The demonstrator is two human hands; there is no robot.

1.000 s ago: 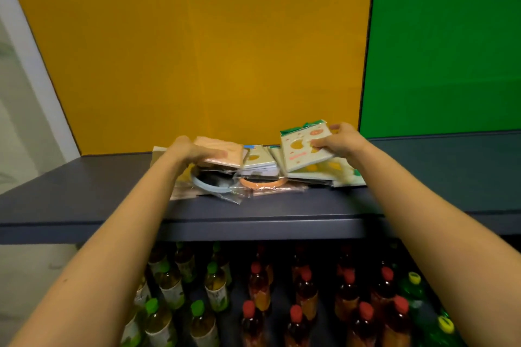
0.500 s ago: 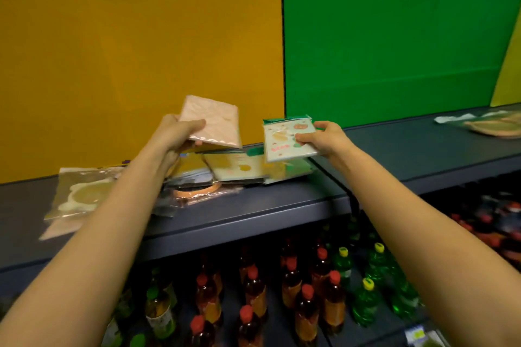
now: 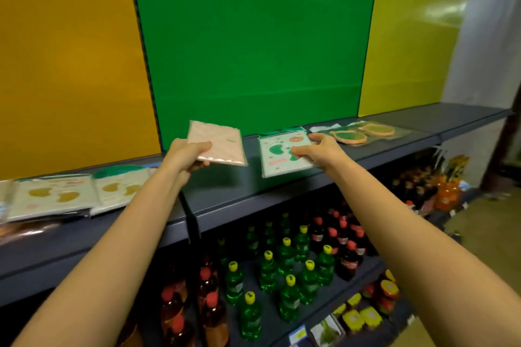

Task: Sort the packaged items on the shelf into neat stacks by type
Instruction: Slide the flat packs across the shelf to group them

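Facing a grey shelf, left hand clamps pink packet, right hand spotted packet.

Bright overhead light on the back panels, with white glare on the yellow panel at upper right. The pink packet and green-printed packet are sharpest. Packets at the left end of the shelf blur. The bottles below lie dim. The shelf's front edge bows.
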